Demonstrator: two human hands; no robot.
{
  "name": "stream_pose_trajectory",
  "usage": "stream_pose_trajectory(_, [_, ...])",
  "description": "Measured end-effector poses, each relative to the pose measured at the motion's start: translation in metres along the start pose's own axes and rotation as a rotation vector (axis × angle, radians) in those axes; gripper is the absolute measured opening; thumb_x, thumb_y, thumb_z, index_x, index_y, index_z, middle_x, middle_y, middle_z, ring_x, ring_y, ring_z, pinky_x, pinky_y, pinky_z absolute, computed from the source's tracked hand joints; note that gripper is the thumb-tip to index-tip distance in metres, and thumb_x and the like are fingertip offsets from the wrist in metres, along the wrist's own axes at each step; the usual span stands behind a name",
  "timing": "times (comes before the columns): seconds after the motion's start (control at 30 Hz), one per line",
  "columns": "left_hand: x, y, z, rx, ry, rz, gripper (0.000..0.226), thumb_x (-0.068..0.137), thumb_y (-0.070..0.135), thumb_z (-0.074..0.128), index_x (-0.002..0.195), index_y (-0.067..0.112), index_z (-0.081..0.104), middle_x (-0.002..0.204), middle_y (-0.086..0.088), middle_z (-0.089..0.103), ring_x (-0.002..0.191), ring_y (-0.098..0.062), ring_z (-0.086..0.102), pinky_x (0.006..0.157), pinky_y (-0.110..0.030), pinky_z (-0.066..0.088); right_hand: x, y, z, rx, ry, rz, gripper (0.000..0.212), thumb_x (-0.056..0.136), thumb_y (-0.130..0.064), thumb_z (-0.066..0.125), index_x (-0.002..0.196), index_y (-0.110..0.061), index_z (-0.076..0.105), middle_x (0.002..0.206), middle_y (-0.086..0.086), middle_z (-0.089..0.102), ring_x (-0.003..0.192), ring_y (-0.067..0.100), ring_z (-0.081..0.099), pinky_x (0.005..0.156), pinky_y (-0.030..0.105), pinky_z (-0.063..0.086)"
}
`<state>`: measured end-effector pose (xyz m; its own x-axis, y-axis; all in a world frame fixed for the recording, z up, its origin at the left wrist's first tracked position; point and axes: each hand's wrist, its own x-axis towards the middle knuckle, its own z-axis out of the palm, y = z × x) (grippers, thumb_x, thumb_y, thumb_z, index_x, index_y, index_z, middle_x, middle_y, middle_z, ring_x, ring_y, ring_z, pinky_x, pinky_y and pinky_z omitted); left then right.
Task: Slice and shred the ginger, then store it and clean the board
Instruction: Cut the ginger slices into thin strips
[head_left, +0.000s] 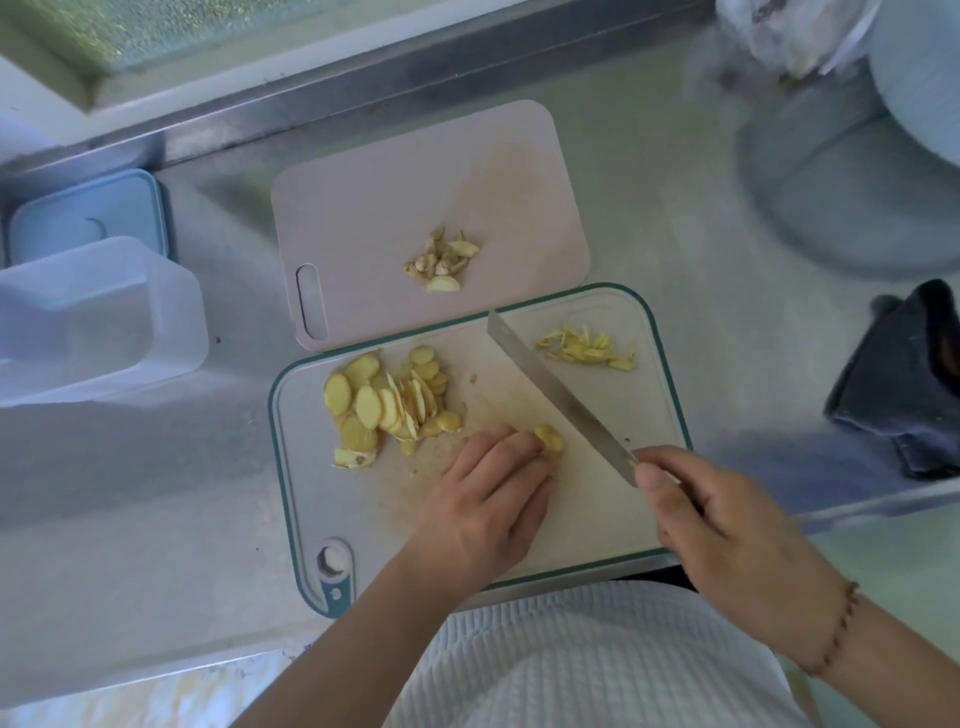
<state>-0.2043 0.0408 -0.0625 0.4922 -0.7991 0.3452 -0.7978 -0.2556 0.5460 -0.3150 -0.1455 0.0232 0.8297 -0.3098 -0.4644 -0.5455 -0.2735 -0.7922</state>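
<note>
A white cutting board with a teal rim (670, 374) lies in front of me. A heap of ginger slices (387, 400) covers its left part. A small pile of ginger shreds (584, 348) sits at its far right corner. My left hand (488, 499) holds a small stack of ginger slices (549, 438) with its fingertips near the board's middle. My right hand (727, 535) grips the knife (561, 397), whose blade slants up and left just right of that stack.
A pink board (363, 208) behind carries ginger trimmings (441, 260). A clear plastic container (93, 317) and its blue lid (83, 218) stand at the left. A dark cloth (904, 384) lies at the right. A pale round vessel (852, 171) stands at the back right.
</note>
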Motion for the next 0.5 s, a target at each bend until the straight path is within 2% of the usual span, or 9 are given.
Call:
stream_pose_trajectory(0.13, [-0.001, -0.001, 0.004, 0.009, -0.025, 0.007, 0.015, 0.092, 0.004, 0.068, 0.103, -0.004, 0.073, 0.111, -0.016, 0.069, 0.104, -0.033, 0.065, 0.090, -0.041, 0.052, -0.005, -0.004, 0.010, -0.139, -0.019, -0.043, 0.047, 0.085, -0.066, 0.029, 0.101, -0.034, 0.060, 0.046, -0.008, 0.048, 0.039, 0.007, 0.043, 0.041, 0.012, 0.026])
stream_pose_trajectory(0.2, [-0.002, -0.003, 0.004, 0.008, -0.008, 0.023, 0.015, 0.090, 0.001, 0.068, 0.104, -0.005, 0.073, 0.111, -0.017, 0.069, 0.104, -0.033, 0.065, 0.090, -0.041, 0.053, -0.006, -0.004, 0.012, -0.172, 0.011, -0.051, 0.044, 0.087, -0.063, 0.030, 0.103, -0.034, 0.060, 0.047, -0.012, 0.049, 0.040, 0.006, 0.045, 0.041, 0.010, 0.026])
stream_pose_trajectory(0.27, [-0.003, -0.005, 0.003, -0.002, 0.036, -0.002, 0.014, 0.089, -0.004, 0.067, 0.101, -0.005, 0.073, 0.107, -0.017, 0.068, 0.099, -0.033, 0.064, 0.089, -0.039, 0.052, -0.004, -0.002, 0.013, -0.127, 0.044, -0.032, 0.042, 0.086, -0.064, 0.030, 0.103, -0.037, 0.058, 0.048, -0.006, 0.051, 0.040, 0.008, 0.046, 0.041, 0.012, 0.028])
stream_pose_trajectory(0.33, [-0.002, -0.007, 0.001, -0.015, 0.057, -0.046, 0.012, 0.091, -0.006, 0.065, 0.099, -0.004, 0.074, 0.104, -0.016, 0.067, 0.094, -0.032, 0.063, 0.086, -0.037, 0.053, -0.003, 0.001, 0.014, -0.081, 0.067, -0.013, 0.040, 0.084, -0.067, 0.030, 0.100, -0.041, 0.057, 0.052, 0.005, 0.054, 0.042, 0.015, 0.048, 0.042, 0.022, 0.037])
stream_pose_trajectory(0.4, [0.001, -0.008, 0.001, -0.029, 0.049, -0.065, 0.010, 0.092, -0.005, 0.066, 0.098, -0.003, 0.074, 0.102, -0.015, 0.067, 0.089, -0.030, 0.063, 0.081, -0.037, 0.053, -0.002, 0.002, 0.014, -0.066, 0.063, -0.004, 0.036, 0.085, -0.067, 0.031, 0.096, -0.044, 0.056, 0.054, 0.008, 0.054, 0.043, 0.017, 0.049, 0.045, 0.029, 0.041])
stream_pose_trajectory(0.5, [0.004, -0.008, 0.002, -0.039, 0.045, -0.060, 0.010, 0.093, -0.003, 0.066, 0.098, -0.001, 0.075, 0.101, -0.014, 0.068, 0.089, -0.027, 0.063, 0.081, -0.035, 0.053, -0.003, 0.003, 0.015, -0.088, 0.045, -0.007, 0.038, 0.088, -0.066, 0.032, 0.100, -0.041, 0.058, 0.051, 0.002, 0.052, 0.043, 0.014, 0.048, 0.043, 0.022, 0.038])
